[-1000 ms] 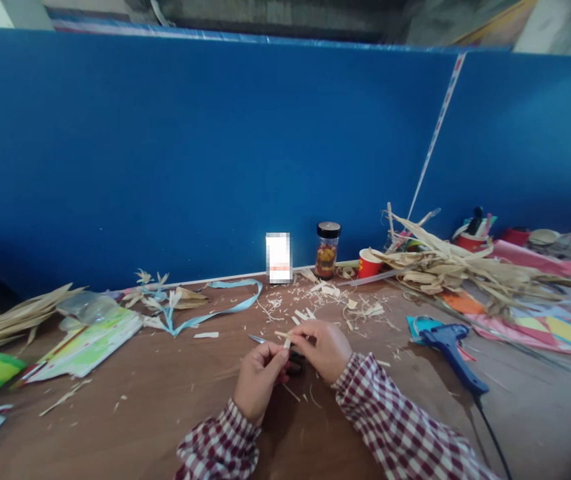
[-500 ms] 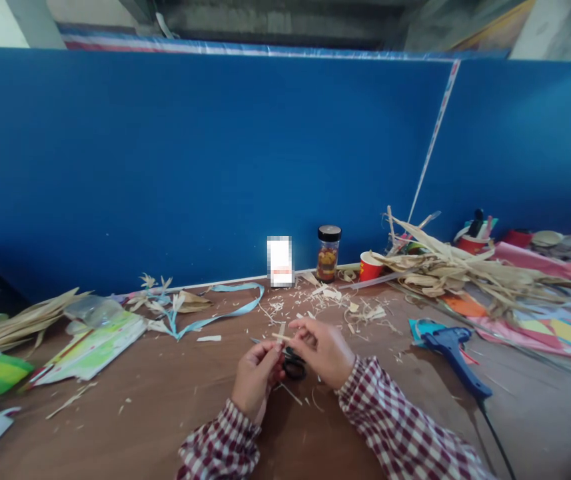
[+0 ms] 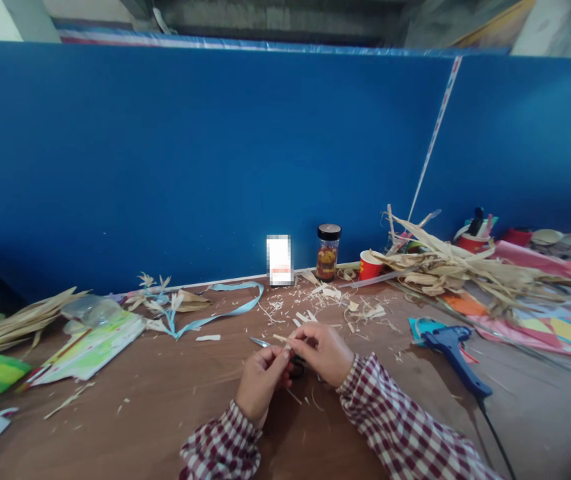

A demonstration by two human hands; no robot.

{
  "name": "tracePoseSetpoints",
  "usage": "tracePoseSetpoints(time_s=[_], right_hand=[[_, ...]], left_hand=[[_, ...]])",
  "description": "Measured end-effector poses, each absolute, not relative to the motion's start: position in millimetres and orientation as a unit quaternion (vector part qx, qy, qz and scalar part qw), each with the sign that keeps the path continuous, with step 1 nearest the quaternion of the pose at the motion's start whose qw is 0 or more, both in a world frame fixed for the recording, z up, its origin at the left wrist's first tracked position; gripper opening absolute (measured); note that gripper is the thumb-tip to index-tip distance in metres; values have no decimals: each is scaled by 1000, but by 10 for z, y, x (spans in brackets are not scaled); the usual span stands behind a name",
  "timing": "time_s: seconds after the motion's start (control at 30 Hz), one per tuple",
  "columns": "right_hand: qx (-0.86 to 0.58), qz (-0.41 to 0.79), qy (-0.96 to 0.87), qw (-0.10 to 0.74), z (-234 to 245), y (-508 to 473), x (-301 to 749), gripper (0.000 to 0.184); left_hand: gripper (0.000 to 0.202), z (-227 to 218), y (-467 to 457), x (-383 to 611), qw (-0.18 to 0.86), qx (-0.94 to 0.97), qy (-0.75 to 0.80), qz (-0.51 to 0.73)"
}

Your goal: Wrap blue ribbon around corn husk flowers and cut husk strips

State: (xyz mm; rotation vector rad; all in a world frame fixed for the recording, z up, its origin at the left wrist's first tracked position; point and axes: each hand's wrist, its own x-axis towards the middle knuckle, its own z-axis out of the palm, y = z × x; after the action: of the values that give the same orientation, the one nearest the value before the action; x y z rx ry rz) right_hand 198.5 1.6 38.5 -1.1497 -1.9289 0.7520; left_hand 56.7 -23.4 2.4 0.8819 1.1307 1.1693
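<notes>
Both hands meet over the middle of the brown table. My left hand (image 3: 264, 379) is closed, thumb and fingers pinched at the lower end of a small pale strip (image 3: 281, 339) that looks like dried husk. My right hand (image 3: 322, 353) is closed too, its thumb and forefinger on the same strip from the other side. Beneath the hands lies a pair of scissors (image 3: 260, 342), blade tip pointing left, its dark handles mostly hidden. Pale clippings (image 3: 305, 318) are strewn just beyond the fingers.
A blue glue gun (image 3: 458, 357) with a cord lies at right, near a heap of dried husks (image 3: 445, 263). At the back stand a lidded jar (image 3: 328, 257) and a red paper cup (image 3: 370, 265). Light-blue ribbon (image 3: 235, 310) and a green-patterned sheet (image 3: 90, 350) lie left. A blue partition (image 3: 265, 147) rises behind.
My left hand has shifted slightly right, closer to my right hand. The strip now sits tilted between the fingertips, and more of the scissor blade shows.
</notes>
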Motion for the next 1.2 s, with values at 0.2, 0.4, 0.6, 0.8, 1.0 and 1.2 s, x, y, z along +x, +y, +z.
tracePoseSetpoints(time_s=[0.2,0.4,0.6,0.8,1.0,1.2], right_hand=[[-434,323,-752,377,330,12,1962,16],[-460,266,-755,383,281,37,1951,18],[-578,75,-732,353,275,263,2298,25],[-571,-2,-734,368,210,297,2356,26],[-561,-24,-743,365,167,293,2335,26],[-555,-28,-741,376,136,306,2316,24]], left_hand=[[27,21,-243,543,506,489,491,513],[29,-28,-256,517,473,515,494,517],[26,70,-302,538,499,520,471,509],[27,109,-160,298,389,520,555,520],[26,271,87,-466,93,624,701,332],[30,372,280,-894,19,657,743,128]])
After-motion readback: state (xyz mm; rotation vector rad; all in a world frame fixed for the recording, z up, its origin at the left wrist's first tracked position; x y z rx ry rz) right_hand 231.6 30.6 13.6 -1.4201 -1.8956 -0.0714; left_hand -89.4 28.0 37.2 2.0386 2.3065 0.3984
